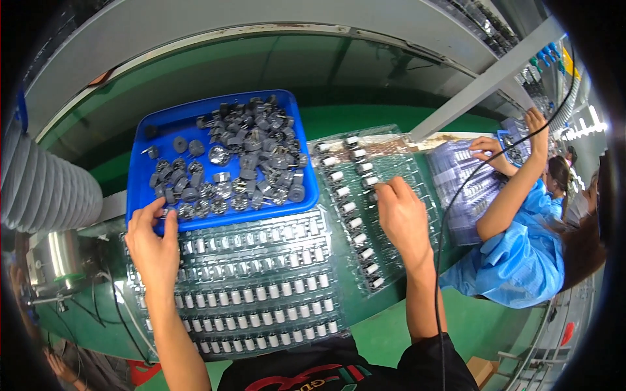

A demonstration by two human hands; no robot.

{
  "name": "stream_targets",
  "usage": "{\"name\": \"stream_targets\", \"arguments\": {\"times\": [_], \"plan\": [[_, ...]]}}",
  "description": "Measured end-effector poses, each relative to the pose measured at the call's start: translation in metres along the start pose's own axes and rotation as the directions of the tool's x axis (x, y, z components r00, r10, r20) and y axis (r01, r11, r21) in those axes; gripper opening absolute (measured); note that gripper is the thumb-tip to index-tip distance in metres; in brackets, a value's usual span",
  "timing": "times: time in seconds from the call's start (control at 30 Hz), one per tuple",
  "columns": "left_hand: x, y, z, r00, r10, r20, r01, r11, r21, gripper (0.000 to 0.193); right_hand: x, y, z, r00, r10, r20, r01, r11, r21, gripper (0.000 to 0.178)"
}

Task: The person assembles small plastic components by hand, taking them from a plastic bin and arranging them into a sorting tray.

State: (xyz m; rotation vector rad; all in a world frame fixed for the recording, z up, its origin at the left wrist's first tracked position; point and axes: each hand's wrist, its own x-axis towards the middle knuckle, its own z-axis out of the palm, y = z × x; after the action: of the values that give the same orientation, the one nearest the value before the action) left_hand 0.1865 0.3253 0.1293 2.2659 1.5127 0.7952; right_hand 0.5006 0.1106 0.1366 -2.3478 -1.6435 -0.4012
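My left hand [153, 240] reaches over the near left corner of a blue tray [135, 173], thumb and forefinger curled toward each other. Whatever lies between those fingertips is too small to make out. Dark grey round parts with shiny metal undersides [251, 140] are heaped inside the tray. Over a clear plastic blister tray [391, 247], my right hand [401, 212] pinches a small white-and-black cylindrical part [370, 181], its fingertips partly hiding it. Similar cylinders [355, 223] stand in two rows there. Nearest me, another clear blister tray [228, 266] carries several rows of such pieces.
A grey corrugated hose [49, 182] and a metal cylinder [62, 257] stand at the left. To the right, a co-worker in blue [512, 260] handles stacked clear trays [456, 173]. A black cable [441, 280] hangs beside my right forearm. A slanted grey post [482, 81] rises behind.
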Motion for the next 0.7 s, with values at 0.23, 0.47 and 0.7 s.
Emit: {"name": "stream_targets", "arguments": {"times": [0.23, 0.47, 0.7], "plan": [[-0.001, -0.005, 0.004, 0.998, 0.054, -0.020, -0.051, 0.991, 0.120, 0.020, 0.002, -0.037, -0.021, 0.996, 0.021, -0.084, -0.017, 0.998, 0.059, 0.036], [-0.001, 0.002, 0.002, 1.000, -0.021, 0.000, 0.021, 0.999, 0.050, 0.021, -0.011, -0.110, -0.022, 0.950, -0.302, 0.082, 0.248, 0.887, 0.389, 0.015], [-0.003, 0.006, -0.007, 0.998, 0.008, -0.063, -0.020, 0.981, -0.195, 0.025, -0.018, -0.121, -0.010, 0.967, -0.251, 0.038, 0.220, 0.904, 0.366, 0.013]]}}
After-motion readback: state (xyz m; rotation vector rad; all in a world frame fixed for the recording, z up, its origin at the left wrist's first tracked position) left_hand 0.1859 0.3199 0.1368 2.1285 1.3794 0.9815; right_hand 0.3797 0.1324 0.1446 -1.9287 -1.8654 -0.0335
